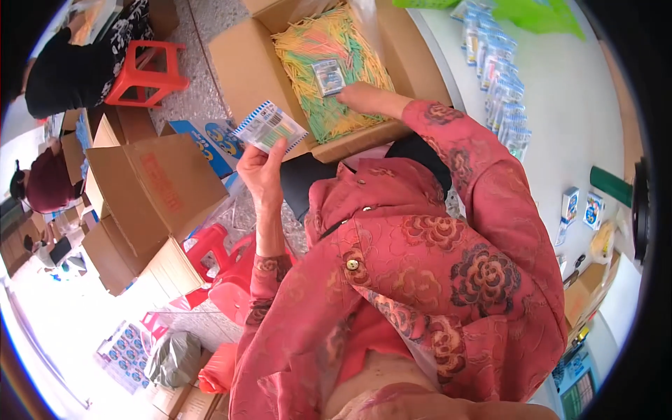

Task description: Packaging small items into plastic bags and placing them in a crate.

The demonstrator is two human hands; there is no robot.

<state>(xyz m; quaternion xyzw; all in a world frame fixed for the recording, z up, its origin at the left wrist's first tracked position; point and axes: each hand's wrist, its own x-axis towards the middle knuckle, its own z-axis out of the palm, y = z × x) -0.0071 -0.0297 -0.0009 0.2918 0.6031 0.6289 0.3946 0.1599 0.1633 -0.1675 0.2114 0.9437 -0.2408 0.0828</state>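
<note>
My left hand (264,171) is closed on the lower edge of a small clear plastic packet (271,127) with blue-striped edges. Thin pale sticks show through its film. In front of me an open cardboard box (245,66) holds a heap of thin yellow, green and pink sticks (336,42). A second small packet (328,76) lies on top of the heap. Reaching in from the right, my right hand (358,96) is bent down at the sticks just beside that packet. Its fingers look bunched together, and whatever they grip is hidden.
Rows of filled packets (498,84) lie on the white table (567,105) to my right, near a green bag (542,15). At left stand a large carton (157,189) and a red stool (148,70) by another person (70,73). Red plastic chairs (227,280) are near my left elbow.
</note>
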